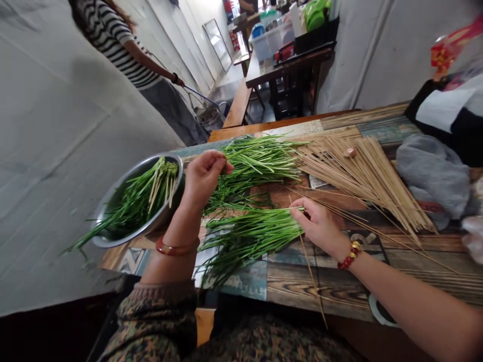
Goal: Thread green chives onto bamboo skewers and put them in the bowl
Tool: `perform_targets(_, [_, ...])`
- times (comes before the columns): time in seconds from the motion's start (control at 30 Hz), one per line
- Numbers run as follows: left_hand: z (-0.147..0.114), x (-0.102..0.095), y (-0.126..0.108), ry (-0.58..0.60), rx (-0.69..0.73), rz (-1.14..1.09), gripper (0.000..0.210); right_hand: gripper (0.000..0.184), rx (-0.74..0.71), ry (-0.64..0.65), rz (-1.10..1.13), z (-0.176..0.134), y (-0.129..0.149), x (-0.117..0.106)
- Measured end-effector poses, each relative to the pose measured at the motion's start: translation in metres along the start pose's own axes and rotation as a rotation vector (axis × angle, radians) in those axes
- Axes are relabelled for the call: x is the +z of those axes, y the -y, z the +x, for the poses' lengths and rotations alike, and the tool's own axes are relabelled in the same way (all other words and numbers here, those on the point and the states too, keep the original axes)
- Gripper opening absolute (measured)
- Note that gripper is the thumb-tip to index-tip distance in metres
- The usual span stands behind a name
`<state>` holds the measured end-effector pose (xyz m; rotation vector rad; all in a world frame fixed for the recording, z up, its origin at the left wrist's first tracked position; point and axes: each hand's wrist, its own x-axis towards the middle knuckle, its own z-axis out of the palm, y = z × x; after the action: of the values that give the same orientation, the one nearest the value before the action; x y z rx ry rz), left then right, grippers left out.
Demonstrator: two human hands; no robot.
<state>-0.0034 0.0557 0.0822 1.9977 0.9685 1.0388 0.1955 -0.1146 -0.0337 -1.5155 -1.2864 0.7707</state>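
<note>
My right hand [315, 221] pinches the pale ends of some garlic chives [256, 229] at the right end of a loose bunch. A thin bamboo skewer [310, 271] runs past those same fingertips, slanting down beyond the table's near edge. My left hand [206, 176] is raised at the left of the greens, thumb and fingers closed together. A tiny yellowish-green bit shows at its fingertips, too small to name. Behind both hands lies a larger pile of garlic chives [260, 158]. Many bamboo skewers [362, 176] are fanned out to its right.
At the left, a metal bowl [98, 221] holds chives, some on skewers. Grey plastic bags [432, 171] and a tape roll [379, 309] are on the right. A person in a striped top [116, 45] holds a long handle beyond the table. A farther table [283, 73] carries plastic bins.
</note>
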Motion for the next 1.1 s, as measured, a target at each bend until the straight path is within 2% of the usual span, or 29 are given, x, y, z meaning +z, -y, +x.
perform_targets(0.17, [-0.002, -0.011, -0.017, -0.058, 0.118, 0.271, 0.008, 0.022, 0.005, 0.027, -0.003, -0.002, -0.004, 0.001])
perform_targets(0.27, [-0.010, -0.005, -0.013, 0.034, 0.166, 0.424, 0.005, 0.022, -0.010, 0.017, -0.021, -0.002, -0.004, 0.001])
perform_targets(0.47, [-0.029, 0.024, 0.011, 0.293, -0.001, 0.352, 0.007, 0.022, -0.022, 0.022, -0.008, -0.002, -0.004, 0.001])
perform_targets(0.67, [-0.026, 0.045, 0.031, 0.323, -0.023, 0.330, 0.006, 0.022, -0.029, 0.014, -0.015, -0.001, -0.004, 0.001])
perform_targets(0.9, [-0.023, 0.049, 0.039, 0.371, -0.016, 0.327, 0.017, 0.022, -0.007, 0.022, -0.019, -0.001, -0.003, 0.001])
perform_targets(1.0, [-0.024, 0.045, 0.042, 0.367, 0.030, 0.492, 0.017, 0.022, 0.000, 0.031, -0.016, -0.001, -0.003, 0.000])
perform_targets(1.1, [-0.023, 0.041, 0.044, 0.437, 0.101, 0.689, 0.016, 0.021, -0.005, 0.030, -0.017, -0.001, -0.003, 0.001])
